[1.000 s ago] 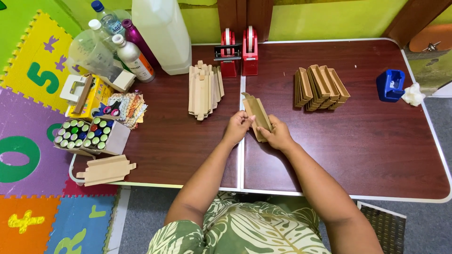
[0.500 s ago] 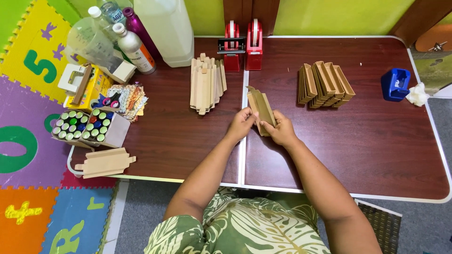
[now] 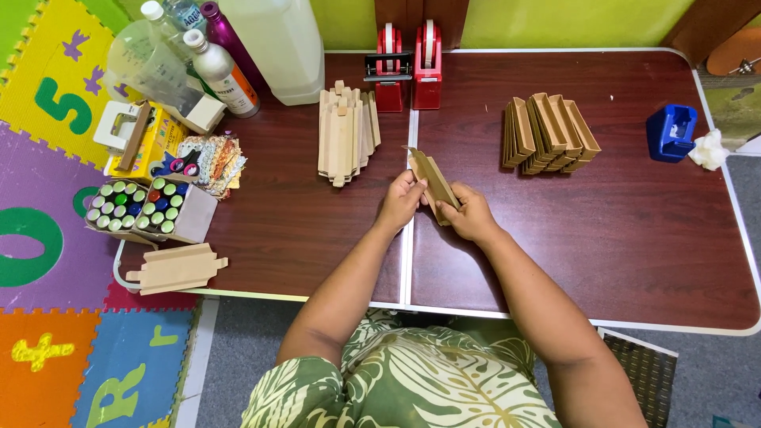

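Two hands gripped one folded cardboard piece [image 3: 433, 184] near the middle of the brown table [image 3: 634, 238], the left hand [image 3: 402, 200] pinching its near side, the right hand [image 3: 469, 214] closed on its lower end. A white jug [image 3: 284, 47] stood at the far edge. Flat cardboard blanks [image 3: 346, 131] lay just left, folded trays [image 3: 548, 132] to the right. A box of coloured markers [image 3: 151, 209] sat by the left edge; a blue dispenser [image 3: 671, 131] sat near the right edge.
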